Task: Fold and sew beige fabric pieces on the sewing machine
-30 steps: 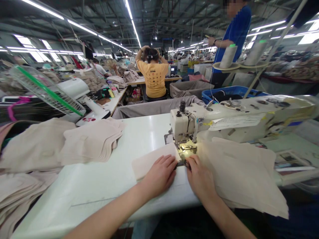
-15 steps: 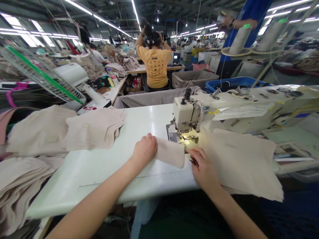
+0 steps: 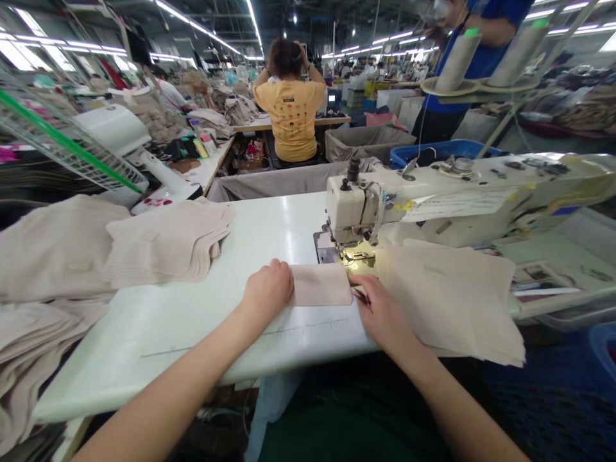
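A small beige fabric piece (image 3: 320,285) with rounded corners lies on the white sewing table, just in front of the sewing machine's lit needle plate (image 3: 359,258). My left hand (image 3: 269,285) is closed on its left end. At its right edge is my right hand (image 3: 382,311), fingertips pinched against the cloth. A small dark, slim tool (image 3: 360,296) shows in that hand; its kind is mostly hidden by the fingers. Above stands the head of the sewing machine (image 3: 349,208). To the right of my right hand lies a stack of beige fabric panels (image 3: 447,289).
More stacked beige panels (image 3: 163,240) lie on the left. A white fan (image 3: 113,131) with a green-edged wire guard stands behind them. Thread cones (image 3: 457,61) rise at the back right. A person in a yellow shirt (image 3: 294,119) sits ahead; another in blue stands right.
The fabric piece has turned so its long edges lie nearly level, its right end shifting away from me. Both hands stay on it. The whole view has shifted slightly.
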A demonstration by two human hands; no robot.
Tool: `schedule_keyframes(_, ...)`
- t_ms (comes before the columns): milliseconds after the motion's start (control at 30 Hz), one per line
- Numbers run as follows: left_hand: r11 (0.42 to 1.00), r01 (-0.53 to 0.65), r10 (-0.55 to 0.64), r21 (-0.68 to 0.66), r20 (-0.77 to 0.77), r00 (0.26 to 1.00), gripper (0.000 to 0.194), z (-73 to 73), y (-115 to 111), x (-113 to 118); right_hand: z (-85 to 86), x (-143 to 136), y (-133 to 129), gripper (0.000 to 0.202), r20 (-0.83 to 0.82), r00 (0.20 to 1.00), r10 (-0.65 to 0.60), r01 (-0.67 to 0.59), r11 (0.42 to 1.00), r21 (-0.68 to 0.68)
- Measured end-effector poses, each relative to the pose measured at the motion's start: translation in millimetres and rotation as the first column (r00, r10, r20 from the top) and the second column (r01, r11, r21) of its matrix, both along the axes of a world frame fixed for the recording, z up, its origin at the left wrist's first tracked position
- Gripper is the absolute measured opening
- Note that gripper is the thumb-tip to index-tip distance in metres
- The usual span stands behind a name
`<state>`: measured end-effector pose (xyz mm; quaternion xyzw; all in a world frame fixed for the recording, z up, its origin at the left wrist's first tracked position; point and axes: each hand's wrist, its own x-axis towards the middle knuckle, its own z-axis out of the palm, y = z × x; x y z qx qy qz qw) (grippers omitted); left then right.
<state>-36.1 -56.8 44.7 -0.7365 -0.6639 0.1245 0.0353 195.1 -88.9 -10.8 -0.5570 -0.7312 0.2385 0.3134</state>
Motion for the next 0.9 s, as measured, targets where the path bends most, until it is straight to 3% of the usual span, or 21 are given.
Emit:
schedule_keyframes(100, 1.0, 0.006, -0.007, 0.019, 0.012, 1.0, 0.032, -4.3, -2.2, -2.4, -1.0, -4.0, 18.3, 0.035, -0.175, 0.981, -0.084, 0.061, 0.989, -0.135)
schedule_keyframes(200, 0.999, -0.001, 0.0, 0.045, 0.025, 1.0, 0.031, -10.4, -5.2, -5.2, -2.4, -7.1, 31.8, 0.037, -0.226, 0.968, -0.11, 0.058, 0.973, -0.223)
schedule_keyframes(367, 0.997, -0.005, 0.002, 0.079, 0.036, 0.999, 0.033, -19.2, -9.1, -8.6, -1.1, -3.8, 38.1, 0.056, -0.113, 0.993, -0.029, -0.001, 0.965, -0.261)
schedule_keyframes(767, 0.994, 0.004, -0.008, 0.113, 0.039, 0.999, 0.032, -25.1, -11.0, -12.2, 9.3, -0.2, 40.4, 0.053, 0.066, 0.997, 0.033, -0.016, 0.967, -0.253)
schedule_keyframes(900, 0.995, -0.005, 0.003, 0.102, 0.028, 1.0, 0.032, -24.6, -10.8, -11.2, 8.1, 0.4, 38.5, 0.054, -0.011, 1.0, 0.005, -0.008, 0.965, -0.262)
